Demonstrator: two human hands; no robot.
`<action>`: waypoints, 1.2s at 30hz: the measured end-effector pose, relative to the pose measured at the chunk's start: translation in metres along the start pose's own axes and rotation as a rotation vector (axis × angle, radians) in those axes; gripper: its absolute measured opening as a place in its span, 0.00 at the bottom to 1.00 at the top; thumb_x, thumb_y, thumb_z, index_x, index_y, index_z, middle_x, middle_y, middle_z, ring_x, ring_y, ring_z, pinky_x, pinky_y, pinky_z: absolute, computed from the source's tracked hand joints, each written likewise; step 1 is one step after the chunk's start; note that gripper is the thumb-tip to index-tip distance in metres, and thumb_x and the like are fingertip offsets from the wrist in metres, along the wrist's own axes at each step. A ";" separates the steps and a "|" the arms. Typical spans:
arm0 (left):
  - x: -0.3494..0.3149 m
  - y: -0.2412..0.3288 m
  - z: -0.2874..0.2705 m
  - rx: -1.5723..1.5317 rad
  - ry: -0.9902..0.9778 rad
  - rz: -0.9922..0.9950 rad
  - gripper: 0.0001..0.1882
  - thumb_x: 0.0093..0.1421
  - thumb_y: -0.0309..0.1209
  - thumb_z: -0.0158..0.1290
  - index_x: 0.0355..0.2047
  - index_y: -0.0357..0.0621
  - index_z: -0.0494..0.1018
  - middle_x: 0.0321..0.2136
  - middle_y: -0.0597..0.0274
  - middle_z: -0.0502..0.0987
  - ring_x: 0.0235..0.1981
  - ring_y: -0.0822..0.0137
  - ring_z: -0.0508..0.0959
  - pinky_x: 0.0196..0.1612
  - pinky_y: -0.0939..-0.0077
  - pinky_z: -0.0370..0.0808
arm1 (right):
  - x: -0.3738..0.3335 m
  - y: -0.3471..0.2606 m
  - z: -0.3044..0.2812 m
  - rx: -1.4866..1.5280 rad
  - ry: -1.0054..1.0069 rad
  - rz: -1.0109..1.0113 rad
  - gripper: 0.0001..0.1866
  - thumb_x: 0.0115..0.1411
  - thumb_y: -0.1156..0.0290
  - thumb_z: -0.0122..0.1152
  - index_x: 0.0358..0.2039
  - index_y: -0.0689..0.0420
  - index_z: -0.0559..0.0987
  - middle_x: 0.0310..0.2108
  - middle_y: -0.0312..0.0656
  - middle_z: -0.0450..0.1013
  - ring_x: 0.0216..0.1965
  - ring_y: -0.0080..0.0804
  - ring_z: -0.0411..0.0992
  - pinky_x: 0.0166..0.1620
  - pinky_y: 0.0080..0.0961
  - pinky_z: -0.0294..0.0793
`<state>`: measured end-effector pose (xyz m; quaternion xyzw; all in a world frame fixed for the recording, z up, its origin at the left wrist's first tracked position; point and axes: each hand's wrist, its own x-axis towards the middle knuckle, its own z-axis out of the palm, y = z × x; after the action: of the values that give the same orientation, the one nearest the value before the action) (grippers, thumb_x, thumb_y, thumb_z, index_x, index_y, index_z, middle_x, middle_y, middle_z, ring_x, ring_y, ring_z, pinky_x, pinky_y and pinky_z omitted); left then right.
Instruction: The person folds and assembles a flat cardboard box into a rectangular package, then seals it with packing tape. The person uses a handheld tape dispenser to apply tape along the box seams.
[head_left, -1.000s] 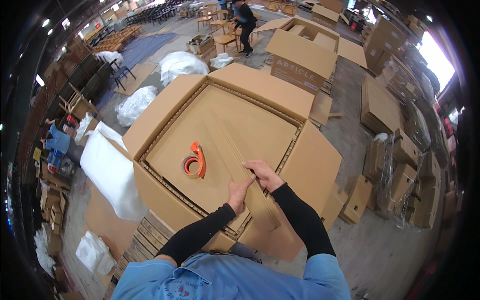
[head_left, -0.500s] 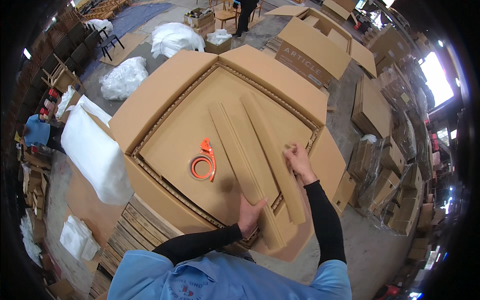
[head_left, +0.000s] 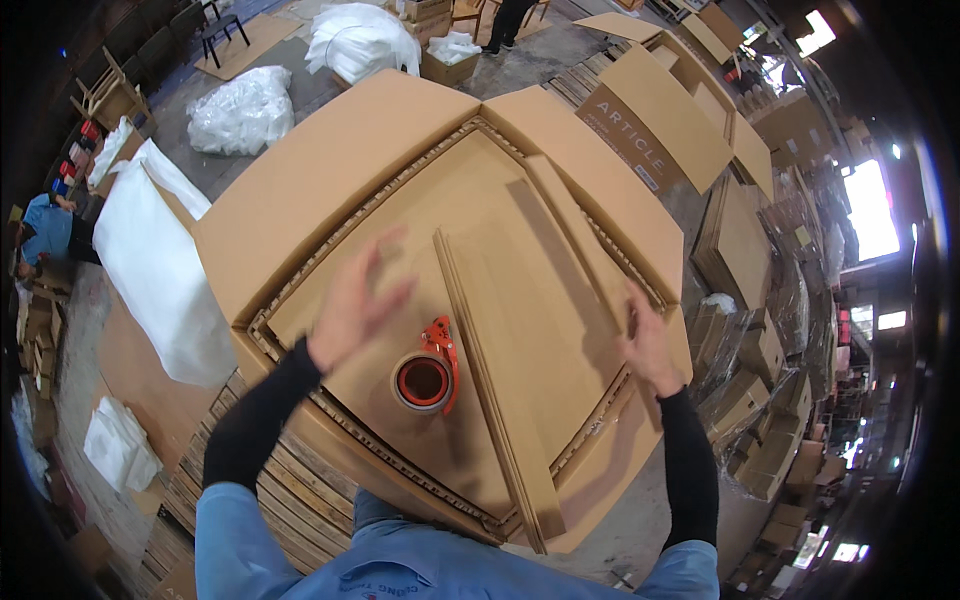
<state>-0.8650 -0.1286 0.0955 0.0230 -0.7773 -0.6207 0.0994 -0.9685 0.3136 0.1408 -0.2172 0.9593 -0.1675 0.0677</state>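
A large cardboard box (head_left: 330,160) stands before me with its flaps folded outward and a flat cardboard sheet (head_left: 400,220) inside. My right hand (head_left: 650,345) grips a long cardboard strip (head_left: 570,215) along the box's right side. Another long, folded cardboard strip (head_left: 490,390) lies slantwise across the sheet, its near end past the box's front edge. Above the left part of the sheet, my left hand (head_left: 352,308) is empty with its fingers spread, slightly blurred. An orange tape dispenser (head_left: 447,345) with a roll of tape sits between that hand and the lying strip.
Wooden pallet slats (head_left: 300,465) show at the near left. White foam wrap (head_left: 165,275) stands left of the box, and bagged white material (head_left: 240,110) lies behind it. Another open carton (head_left: 660,110) is at the far right, near stacked flat cardboard (head_left: 735,235). A co-worker (head_left: 50,225) is at the far left.
My left hand has let go of its strip and moved left, over the sheet. My right hand has shifted the other strip rightward to the box's side. The view has shifted slightly.
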 end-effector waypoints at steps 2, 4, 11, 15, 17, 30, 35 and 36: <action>0.063 -0.017 -0.010 0.365 0.100 0.168 0.32 0.61 0.34 0.63 0.65 0.42 0.69 0.61 0.48 0.73 0.58 0.52 0.77 0.60 0.58 0.74 | 0.038 -0.003 -0.014 -0.064 0.065 -0.054 0.43 0.49 0.86 0.57 0.69 0.55 0.68 0.50 0.57 0.75 0.52 0.55 0.76 0.54 0.42 0.77; 0.115 -0.072 -0.017 0.666 0.099 0.387 0.25 0.60 0.35 0.62 0.58 0.43 0.74 0.66 0.52 0.68 0.64 0.46 0.70 0.67 0.46 0.67 | 0.085 0.001 -0.015 -0.135 0.120 -0.154 0.42 0.49 0.89 0.53 0.68 0.54 0.70 0.50 0.55 0.76 0.52 0.55 0.76 0.53 0.43 0.77; 0.195 -0.117 0.009 1.201 -0.044 0.491 0.13 0.62 0.33 0.57 0.46 0.46 0.78 0.70 0.52 0.63 0.68 0.45 0.64 0.64 0.37 0.65 | 0.172 0.011 -0.006 -0.311 0.151 -0.241 0.41 0.51 0.90 0.53 0.67 0.51 0.73 0.53 0.51 0.76 0.53 0.53 0.76 0.54 0.43 0.77; 0.190 -0.110 0.004 1.185 -0.067 0.485 0.11 0.61 0.31 0.56 0.44 0.46 0.79 0.71 0.52 0.63 0.68 0.44 0.64 0.62 0.39 0.67 | 0.180 0.009 0.003 -0.256 0.118 -0.206 0.41 0.51 0.91 0.53 0.67 0.51 0.73 0.54 0.52 0.76 0.54 0.54 0.75 0.56 0.42 0.76; 0.190 -0.109 0.003 1.201 -0.070 0.483 0.12 0.61 0.31 0.56 0.45 0.47 0.80 0.71 0.52 0.62 0.68 0.44 0.64 0.62 0.39 0.67 | 0.181 0.018 0.008 -0.255 0.115 -0.190 0.42 0.50 0.91 0.53 0.67 0.51 0.73 0.54 0.52 0.76 0.55 0.54 0.75 0.56 0.42 0.76; 0.191 -0.112 0.006 1.228 -0.032 0.501 0.14 0.59 0.31 0.57 0.45 0.49 0.81 0.69 0.54 0.65 0.65 0.47 0.67 0.62 0.46 0.69 | 0.178 0.035 0.038 -0.485 0.250 -0.214 0.46 0.48 0.92 0.54 0.69 0.48 0.71 0.55 0.46 0.75 0.51 0.52 0.77 0.53 0.44 0.77; 0.248 -0.095 0.003 0.887 -0.061 0.350 0.20 0.64 0.38 0.57 0.54 0.45 0.78 0.57 0.50 0.78 0.55 0.47 0.78 0.57 0.51 0.75 | 0.175 0.043 0.045 -0.514 0.268 -0.186 0.46 0.50 0.91 0.52 0.71 0.44 0.69 0.54 0.45 0.75 0.49 0.53 0.78 0.49 0.45 0.79; 0.267 -0.090 -0.002 0.830 -0.052 0.280 0.23 0.65 0.41 0.57 0.57 0.44 0.76 0.53 0.48 0.81 0.53 0.46 0.80 0.57 0.52 0.76 | 0.178 0.037 0.044 -0.503 0.269 -0.191 0.46 0.50 0.91 0.52 0.71 0.43 0.69 0.54 0.45 0.75 0.49 0.53 0.78 0.49 0.45 0.79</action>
<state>-1.1343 -0.1937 0.0426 -0.0604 -0.9587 -0.2369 0.1453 -1.1333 0.2539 0.0763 -0.2922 0.9462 0.0427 -0.1319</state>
